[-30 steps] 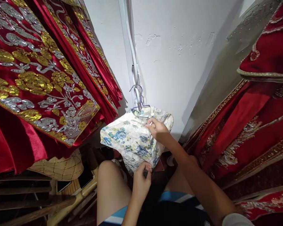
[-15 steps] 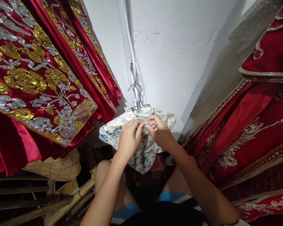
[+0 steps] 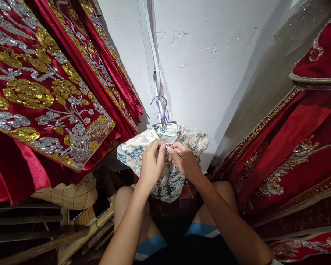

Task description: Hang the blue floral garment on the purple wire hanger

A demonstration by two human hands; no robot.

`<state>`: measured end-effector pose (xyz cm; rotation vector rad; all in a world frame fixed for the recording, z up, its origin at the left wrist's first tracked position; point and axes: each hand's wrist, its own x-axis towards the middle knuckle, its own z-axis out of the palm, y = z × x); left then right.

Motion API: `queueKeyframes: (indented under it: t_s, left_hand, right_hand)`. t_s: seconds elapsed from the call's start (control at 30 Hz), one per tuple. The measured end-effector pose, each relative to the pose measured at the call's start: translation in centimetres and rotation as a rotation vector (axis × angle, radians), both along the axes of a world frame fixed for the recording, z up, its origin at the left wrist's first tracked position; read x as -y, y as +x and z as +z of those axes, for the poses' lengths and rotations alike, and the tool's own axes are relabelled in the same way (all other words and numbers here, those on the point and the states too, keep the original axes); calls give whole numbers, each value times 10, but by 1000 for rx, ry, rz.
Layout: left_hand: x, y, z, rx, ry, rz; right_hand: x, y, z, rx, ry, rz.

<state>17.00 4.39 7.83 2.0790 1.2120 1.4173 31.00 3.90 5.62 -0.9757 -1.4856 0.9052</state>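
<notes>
A pale floral shirt with blue and yellow flowers hangs on a purple hanger against the wall. My left hand pinches the front of its collar between thumb and forefinger. Right beside it, my right hand also pinches the collar edge, the fingertips of both hands almost touching at the neck opening. Whether a button or fastener lies between the fingertips is too small to tell. Below my hands the shirt's lower part hangs down toward my knees.
Red garments with gold and silver sequins hang at the left. More red beaded garments hang at the right. A white strap or pole runs down the white wall. Bamboo furniture stands at the lower left, a phone on it.
The shirt's collar shows more openly now, its neckline raised around the hanger. My right hand's fingers have shifted slightly down and closer to the left. Both hands stay at the collar.
</notes>
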Motion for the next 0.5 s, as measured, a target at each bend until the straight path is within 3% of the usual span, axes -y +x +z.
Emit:
queueKeyframes:
  t_s: [0.17, 0.33, 0.5]
  left_hand:
    - [-6, -3, 5, -2, 91, 0]
    - [-20, -6, 14, 86, 146, 30]
    - [-45, -43, 14, 382, 181, 181]
  right_hand:
    - [2, -6, 3, -15, 23, -59]
    - [-23, -5, -4, -35, -120, -40]
    - [-31, 4, -28, 52, -181, 76]
